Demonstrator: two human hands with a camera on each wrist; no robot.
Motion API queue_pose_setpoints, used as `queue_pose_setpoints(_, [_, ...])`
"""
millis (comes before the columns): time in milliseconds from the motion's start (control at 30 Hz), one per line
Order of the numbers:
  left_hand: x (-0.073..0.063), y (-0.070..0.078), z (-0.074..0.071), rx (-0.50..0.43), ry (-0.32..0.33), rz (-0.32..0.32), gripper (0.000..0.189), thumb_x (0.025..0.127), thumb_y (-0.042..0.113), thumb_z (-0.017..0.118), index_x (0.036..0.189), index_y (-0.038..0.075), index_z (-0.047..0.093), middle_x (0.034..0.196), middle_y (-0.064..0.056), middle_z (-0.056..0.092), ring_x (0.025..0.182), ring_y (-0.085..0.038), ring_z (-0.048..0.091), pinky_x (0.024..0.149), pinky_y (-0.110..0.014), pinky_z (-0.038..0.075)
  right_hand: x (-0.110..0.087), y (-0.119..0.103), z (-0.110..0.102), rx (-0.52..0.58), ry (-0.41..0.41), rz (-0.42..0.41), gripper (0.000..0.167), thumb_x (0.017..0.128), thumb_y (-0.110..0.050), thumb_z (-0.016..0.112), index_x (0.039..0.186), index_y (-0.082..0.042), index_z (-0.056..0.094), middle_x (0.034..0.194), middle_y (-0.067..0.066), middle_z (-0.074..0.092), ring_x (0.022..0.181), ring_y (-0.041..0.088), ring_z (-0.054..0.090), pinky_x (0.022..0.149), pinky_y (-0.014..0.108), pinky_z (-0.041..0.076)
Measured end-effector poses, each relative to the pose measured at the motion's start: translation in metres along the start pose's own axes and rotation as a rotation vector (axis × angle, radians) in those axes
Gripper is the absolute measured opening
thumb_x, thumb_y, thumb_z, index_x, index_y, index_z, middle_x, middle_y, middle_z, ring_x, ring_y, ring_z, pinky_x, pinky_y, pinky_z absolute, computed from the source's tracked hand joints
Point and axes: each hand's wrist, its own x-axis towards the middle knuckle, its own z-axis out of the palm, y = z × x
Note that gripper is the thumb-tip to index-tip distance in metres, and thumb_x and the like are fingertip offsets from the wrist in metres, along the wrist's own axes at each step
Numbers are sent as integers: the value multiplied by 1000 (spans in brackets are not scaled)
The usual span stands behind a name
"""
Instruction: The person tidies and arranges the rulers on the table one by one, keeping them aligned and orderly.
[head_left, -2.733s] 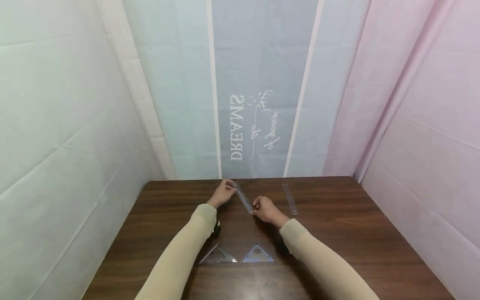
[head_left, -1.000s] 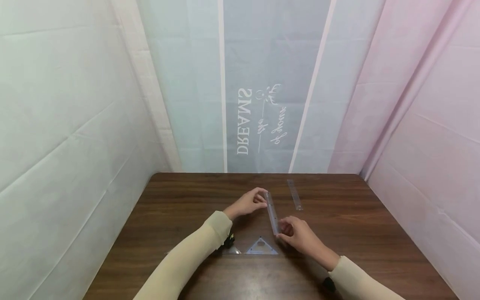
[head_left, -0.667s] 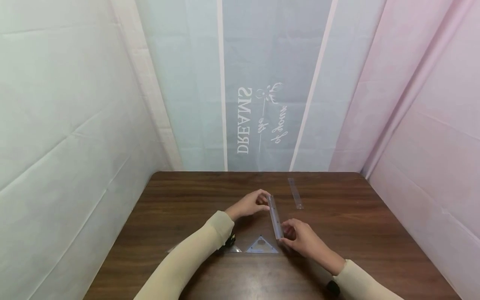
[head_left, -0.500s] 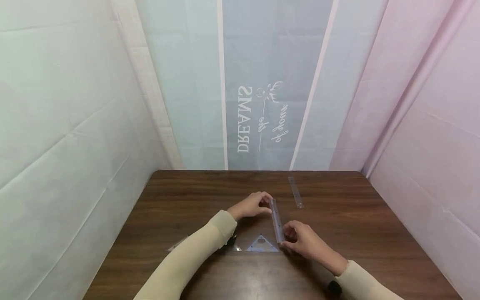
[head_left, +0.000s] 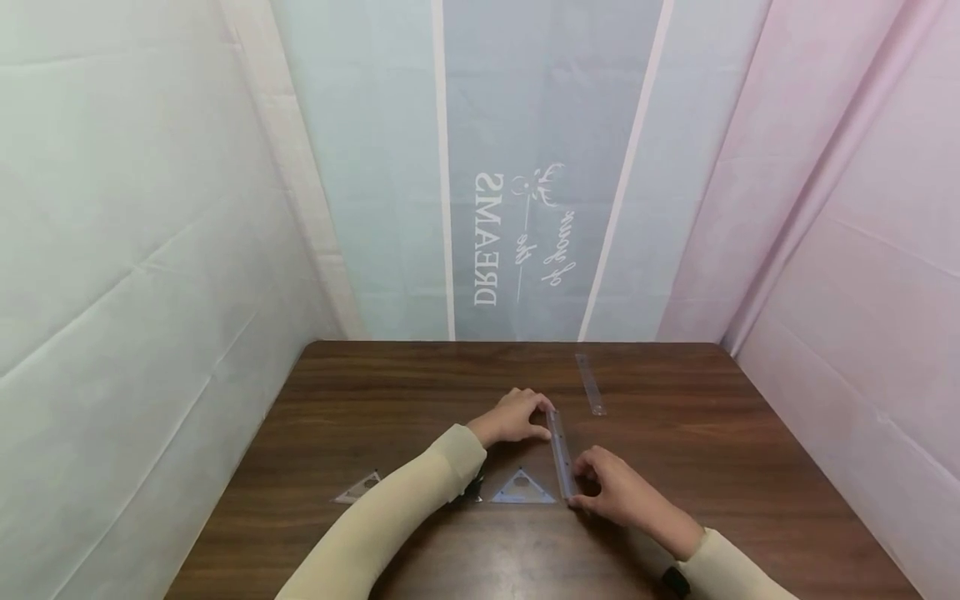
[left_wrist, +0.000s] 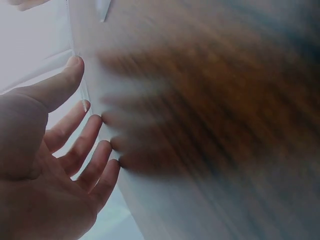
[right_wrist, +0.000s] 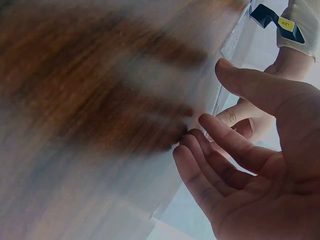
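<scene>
A clear plastic ruler (head_left: 562, 460) lies close over the table, just right of a bluish clear set square (head_left: 525, 495). My left hand (head_left: 517, 417) holds its far end, thumb at the left edge and forefinger at the tip. At the near end my right hand (head_left: 611, 487) grips it, thumb at the corner and fingers along the right edge. In the left wrist view the left hand's (left_wrist: 70, 145) other fingertips come down to the wood. The right wrist view shows the right hand (right_wrist: 255, 150) with its thumb at the ruler's end.
Another clear ruler (head_left: 591, 386) lies farther back on the brown wooden table (head_left: 660, 400). A clear set square (head_left: 348, 495) shows beside the left sleeve (head_left: 405, 508). That sleeve hides most of another set square. Fabric curtains (head_left: 525, 100) surround the table.
Both hands have brought the ruler rightward and nearer, from the table's far middle to beside the bluish set square. The left sleeve has shifted, and more of the leftmost set square shows.
</scene>
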Motion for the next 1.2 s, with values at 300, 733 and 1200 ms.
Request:
queue_pose_setpoints(300, [0,4,8,80,-4,-46,46,96,43,82,136,23,69,139,3,61,126,-20,50,112,-42,41,-2,-5,2,-31,-13,-15,39,79,-21,98,100,-8,69,99,0,58,90,14,56,77,32,52])
queue_pose_setpoints(733, [0,5,10,94,-12,-67,48,96,44,83,136,23,68,142,2,59,126,-21,50,108,-40,42,-2,-4,4,-37,-10,-27,40,78,-19,98,100,-7,68,98,0,57,89,15,56,77,31,51])
queue_pose_setpoints(1200, [-2,5,14,104,2,-59,48,96,43,82,136,22,67,141,2,59,126,-21,50,108,-40,43,-5,0,9,-53,-6,-24,40,79,-19,98,103,-6,68,100,1,57,90,15,56,78,32,52])
